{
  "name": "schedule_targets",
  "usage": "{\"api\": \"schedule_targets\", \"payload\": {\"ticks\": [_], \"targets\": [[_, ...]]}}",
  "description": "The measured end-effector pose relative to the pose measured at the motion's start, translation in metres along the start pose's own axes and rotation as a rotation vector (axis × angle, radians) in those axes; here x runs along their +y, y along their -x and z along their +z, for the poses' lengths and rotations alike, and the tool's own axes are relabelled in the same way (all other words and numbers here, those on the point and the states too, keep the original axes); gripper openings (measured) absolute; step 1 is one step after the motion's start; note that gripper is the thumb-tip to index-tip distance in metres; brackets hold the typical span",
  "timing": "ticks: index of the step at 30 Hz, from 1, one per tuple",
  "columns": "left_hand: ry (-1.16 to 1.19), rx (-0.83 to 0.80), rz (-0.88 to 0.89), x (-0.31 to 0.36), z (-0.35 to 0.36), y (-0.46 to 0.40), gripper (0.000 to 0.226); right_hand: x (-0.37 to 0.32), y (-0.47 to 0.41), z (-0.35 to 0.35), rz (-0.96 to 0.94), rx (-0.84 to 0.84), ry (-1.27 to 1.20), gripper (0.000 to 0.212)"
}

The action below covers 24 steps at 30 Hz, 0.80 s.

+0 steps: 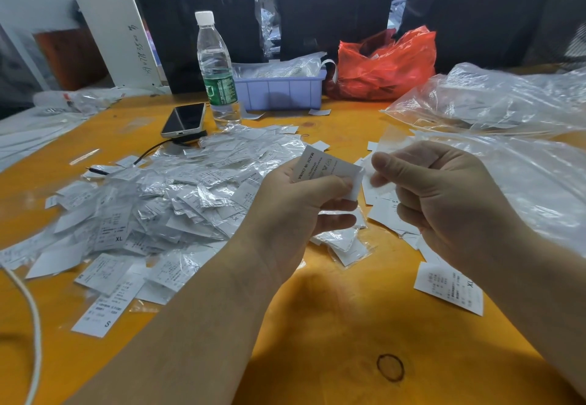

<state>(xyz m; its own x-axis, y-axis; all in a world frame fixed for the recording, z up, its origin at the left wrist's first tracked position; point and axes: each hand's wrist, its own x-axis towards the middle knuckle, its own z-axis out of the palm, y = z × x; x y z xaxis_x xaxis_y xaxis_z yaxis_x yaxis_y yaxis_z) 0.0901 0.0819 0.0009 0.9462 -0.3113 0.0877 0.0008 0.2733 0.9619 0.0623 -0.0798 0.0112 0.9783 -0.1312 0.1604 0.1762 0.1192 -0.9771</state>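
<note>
My left hand [304, 201] grips a white garment label [320, 168] printed "MADE IN CHINA", held above the yellow table [317, 325]. My right hand [444, 195] is beside it, thumb and forefinger pinching a small clear plastic sleeve [377, 182] that touches the label's right edge. A big heap of bagged labels [177, 195] lies to the left of my hands. A smaller pile of loose white labels [390, 214] lies under and between my hands. One label marked XL [450, 287] lies alone at the right.
A water bottle [217, 71], a phone [184, 119] with a black cable, a purple tray [279, 90] and a red plastic bag [383, 65] stand at the back. Large clear plastic bags [507, 103] cover the right side. A white cable [31, 316] runs along the left edge.
</note>
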Motion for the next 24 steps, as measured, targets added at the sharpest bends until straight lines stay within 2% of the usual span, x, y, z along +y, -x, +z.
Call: {"api": "schedule_targets", "payload": {"ticks": [5,9,11,14,18,24], "targets": [[-0.007,0.008,-0.005,0.0001,-0.0007,0.0003,0.014,0.0005,0.0013,0.0025,0.007,0.001,0.027,0.033],[-0.013,0.005,-0.004,-0.0001,-0.0009,-0.0001,0.011,0.0006,-0.0021,-0.0010,-0.024,0.087,0.030,0.038],[-0.015,-0.003,-0.008,-0.0003,-0.0006,0.0004,0.011,0.0009,-0.0032,-0.0026,-0.035,0.119,0.029,0.033],[-0.015,-0.005,-0.015,-0.0005,0.0002,0.0009,0.012,0.0034,-0.0033,-0.0026,-0.045,0.120,0.020,0.026],[-0.018,-0.002,-0.017,-0.0001,0.0012,0.0010,0.012,0.0047,-0.0018,-0.0019,-0.050,0.121,0.051,0.033],[-0.028,0.021,-0.018,-0.0006,0.0015,0.0008,0.012,0.0042,-0.0006,-0.0010,-0.052,0.089,0.032,0.025]]}}
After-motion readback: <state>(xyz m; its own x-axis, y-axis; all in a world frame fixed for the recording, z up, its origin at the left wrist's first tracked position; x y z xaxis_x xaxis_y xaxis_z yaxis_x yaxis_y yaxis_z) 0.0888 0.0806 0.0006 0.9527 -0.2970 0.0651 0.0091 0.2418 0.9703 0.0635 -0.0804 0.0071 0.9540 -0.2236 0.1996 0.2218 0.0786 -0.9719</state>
